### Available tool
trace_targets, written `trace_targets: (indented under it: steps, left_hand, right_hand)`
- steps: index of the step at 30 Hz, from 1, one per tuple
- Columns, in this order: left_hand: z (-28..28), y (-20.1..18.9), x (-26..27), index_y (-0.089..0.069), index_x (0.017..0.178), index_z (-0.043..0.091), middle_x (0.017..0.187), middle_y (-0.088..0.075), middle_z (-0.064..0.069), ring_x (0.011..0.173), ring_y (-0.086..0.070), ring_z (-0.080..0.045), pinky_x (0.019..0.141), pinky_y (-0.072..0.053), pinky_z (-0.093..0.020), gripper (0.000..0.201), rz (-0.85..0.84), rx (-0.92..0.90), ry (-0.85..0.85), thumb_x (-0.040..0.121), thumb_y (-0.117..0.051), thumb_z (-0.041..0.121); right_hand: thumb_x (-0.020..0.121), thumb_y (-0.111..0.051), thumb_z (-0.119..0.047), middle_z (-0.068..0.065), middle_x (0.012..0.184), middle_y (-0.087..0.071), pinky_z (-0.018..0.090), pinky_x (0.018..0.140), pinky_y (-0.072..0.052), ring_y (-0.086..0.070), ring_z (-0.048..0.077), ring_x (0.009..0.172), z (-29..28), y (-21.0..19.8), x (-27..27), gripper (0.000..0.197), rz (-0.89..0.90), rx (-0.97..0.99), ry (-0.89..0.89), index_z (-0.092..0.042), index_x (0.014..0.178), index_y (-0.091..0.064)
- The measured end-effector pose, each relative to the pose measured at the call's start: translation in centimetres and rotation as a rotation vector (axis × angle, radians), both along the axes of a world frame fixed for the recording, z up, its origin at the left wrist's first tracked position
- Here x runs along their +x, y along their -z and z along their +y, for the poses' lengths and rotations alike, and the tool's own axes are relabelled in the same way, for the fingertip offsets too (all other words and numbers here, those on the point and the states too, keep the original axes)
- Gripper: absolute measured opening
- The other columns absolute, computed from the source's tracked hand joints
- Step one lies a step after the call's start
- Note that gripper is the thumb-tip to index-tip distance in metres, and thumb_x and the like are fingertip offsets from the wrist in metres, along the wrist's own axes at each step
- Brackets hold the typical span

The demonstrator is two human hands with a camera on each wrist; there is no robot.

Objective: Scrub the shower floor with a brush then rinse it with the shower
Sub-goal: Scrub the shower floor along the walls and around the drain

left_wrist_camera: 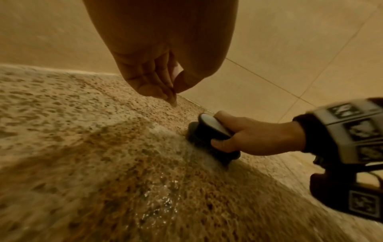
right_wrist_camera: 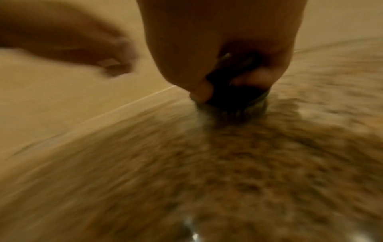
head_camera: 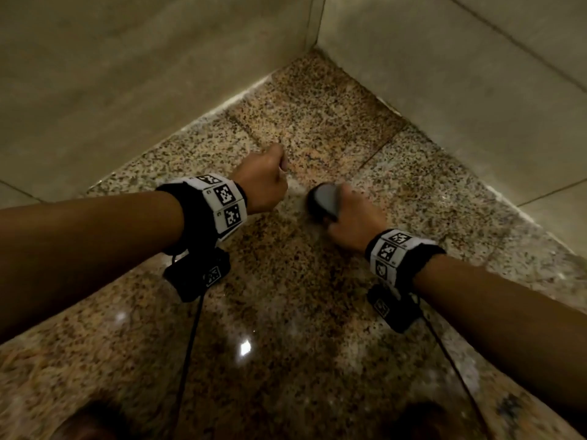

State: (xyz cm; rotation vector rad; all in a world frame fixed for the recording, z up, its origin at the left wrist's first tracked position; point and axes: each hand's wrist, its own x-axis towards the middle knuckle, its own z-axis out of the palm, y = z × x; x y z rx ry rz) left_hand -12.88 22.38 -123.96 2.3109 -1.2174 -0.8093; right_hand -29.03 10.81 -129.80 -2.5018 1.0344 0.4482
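The right hand [head_camera: 355, 217] gripped the brush [head_camera: 324, 201] on the wet floor [head_camera: 286, 296], left hand [head_camera: 263, 179] loosely curled, empty; scrubbing looked underway, rinsing left.

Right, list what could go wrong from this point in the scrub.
1. The granite floor is wet and glossy near the feet, so a slip while bending over seems possible.
2. The right hand holds the scrub brush by a low grip, fingers near the bristles; knuckles might scrape the stone.
3. The left hand hangs with fingers curled, holding nothing, close to the brush, and might be struck on a stroke.
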Motion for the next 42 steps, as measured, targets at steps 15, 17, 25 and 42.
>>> trace_targets:
  steps: [15,17,25,42]
  left_hand:
    - [0.8,0.4,1.4,-0.042,0.102,0.016,0.086,-0.056,-0.006,0.079,-0.052,-0.027,0.066,-0.042,-0.034,0.012,-0.064,0.039,0.047,0.091,-0.045,0.012]
    - [1.3,0.2,1.5,-0.043,0.103,0.014,0.088,-0.057,-0.008,0.081,-0.054,-0.029,0.065,-0.042,-0.035,0.013,-0.080,0.051,0.049,0.091,-0.045,0.011]
    - [2.2,-1.3,2.3,-0.042,0.109,0.013,0.089,-0.054,-0.010,0.080,-0.051,-0.030,0.069,-0.045,-0.041,0.020,-0.134,0.086,0.090,0.089,-0.039,0.008]
    - [6.5,-1.6,5.9,-0.034,0.126,0.003,0.096,-0.059,-0.022,0.081,-0.056,-0.037,0.067,-0.044,-0.040,0.036,-0.266,0.065,-0.001,0.092,-0.042,0.014]
  right_hand:
    - [0.087,-0.062,-0.035,0.010,0.125,-0.056,0.035,0.071,-0.049,-0.059,0.029,0.098,1.6,-0.2,0.1,0.071,0.010,-0.008,0.008,-0.015,0.145,-0.026]
    - [0.087,-0.062,-0.038,0.009,0.128,-0.054,0.033,0.071,-0.046,-0.059,0.030,0.103,5.3,0.2,0.3,0.072,0.098,0.087,-0.322,-0.016,0.146,-0.026]
    - [0.087,-0.062,-0.039,0.009,0.115,-0.059,0.035,0.072,-0.049,-0.061,0.032,0.100,5.7,-0.4,3.5,0.058,-0.007,-0.004,-0.153,-0.014,0.133,-0.037]
    - [0.094,-0.046,-0.053,0.011,0.101,-0.065,0.034,0.066,-0.047,-0.060,0.032,0.079,2.7,-0.2,11.6,0.076,-0.087,-0.096,0.012,-0.027,0.154,-0.008]
